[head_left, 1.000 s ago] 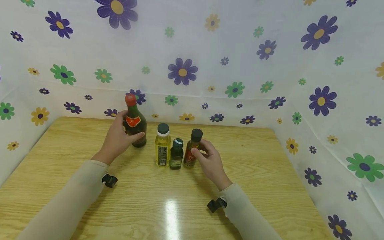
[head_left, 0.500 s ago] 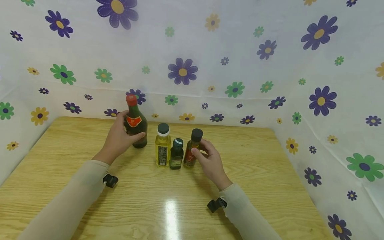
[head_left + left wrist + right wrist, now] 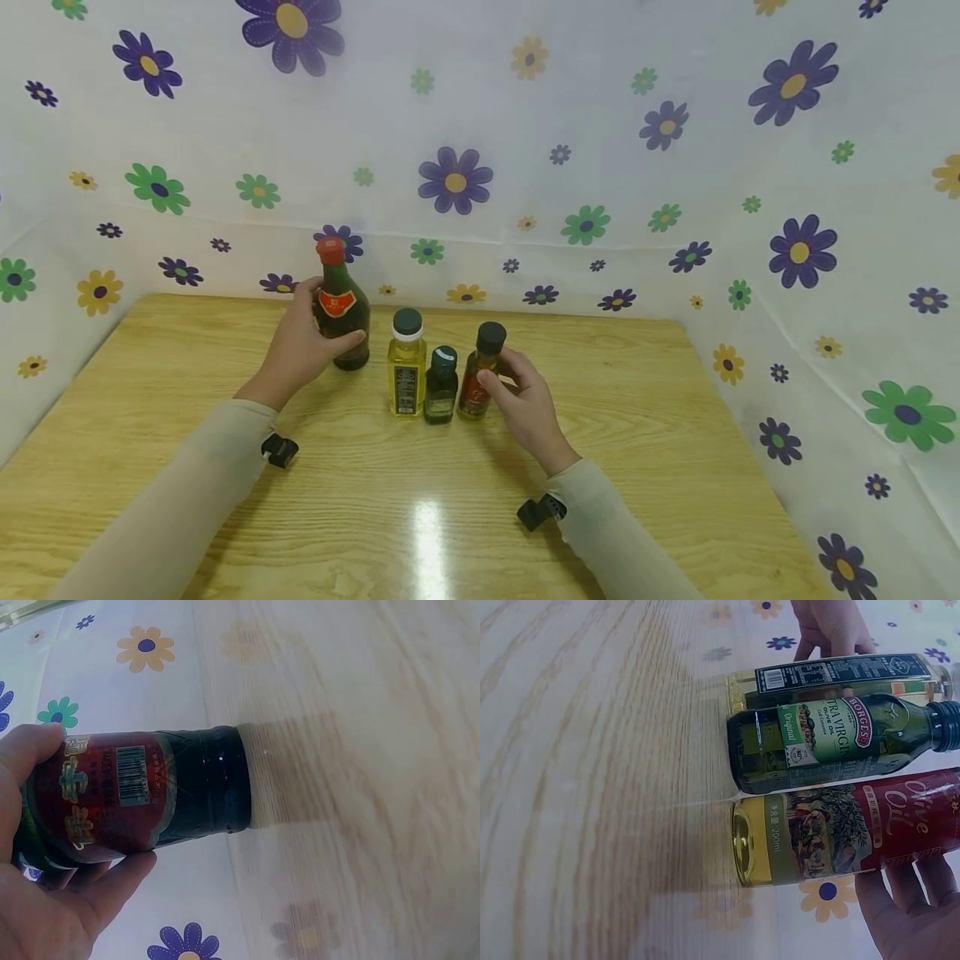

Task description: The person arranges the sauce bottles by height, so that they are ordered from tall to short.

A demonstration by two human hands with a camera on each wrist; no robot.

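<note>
My left hand grips a dark glass bottle with a red cap, standing upright at the back left; in the left wrist view its red label and barcode show, and its base is right at the tabletop. My right hand holds an olive oil bottle with a black cap by its side, thumb in front. Its red "Olive Oil" label faces the right wrist camera. Between the hands stand a clear bottle of yellow oil and a small dark green olive oil bottle, close beside the right-hand bottle.
A light wood table carries the bottles. White cloth printed with flowers hangs behind the table and along its sides. Both wrists wear small black cameras on their straps.
My left hand has shifted slightly to the right with the red-capped bottle, nearer the yellow oil bottle. The right hand and the other bottles stay in place.
</note>
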